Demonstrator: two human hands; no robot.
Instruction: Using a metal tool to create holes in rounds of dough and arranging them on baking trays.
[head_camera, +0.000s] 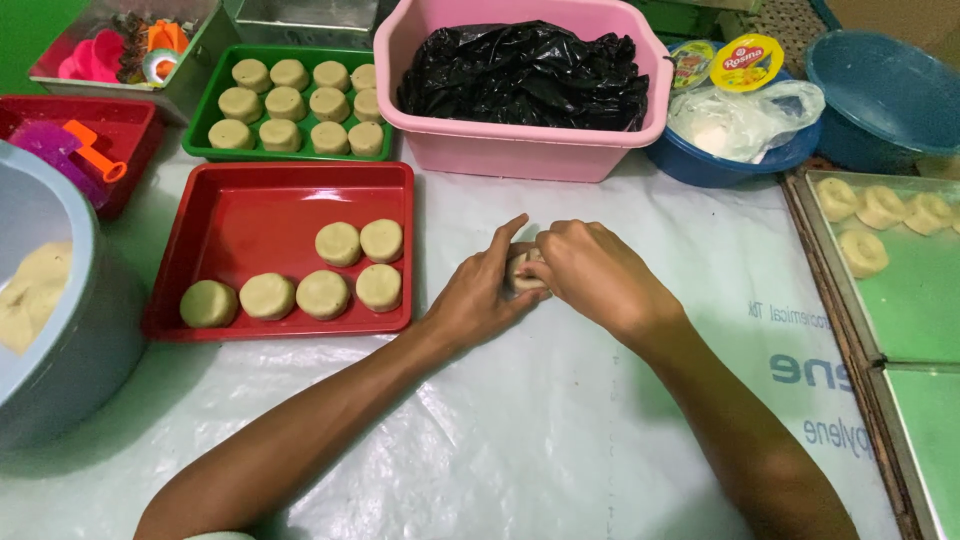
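One head camera looks steeply down, close over the worktable (560, 440)

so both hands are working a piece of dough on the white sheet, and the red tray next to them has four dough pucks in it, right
Not quite: the head view shows six dough pucks in the red tray, not four. The left hand and right hand do hold a piece of dough over the white sheet.

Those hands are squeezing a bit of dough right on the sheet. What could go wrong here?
Both hands, left hand and right hand, press one dough piece between them; too much pressure might tear or flatten it. It might also stick to the white plastic sheet. The red tray lies close to the left arm, so a careless sweep could jostle its dough rounds.
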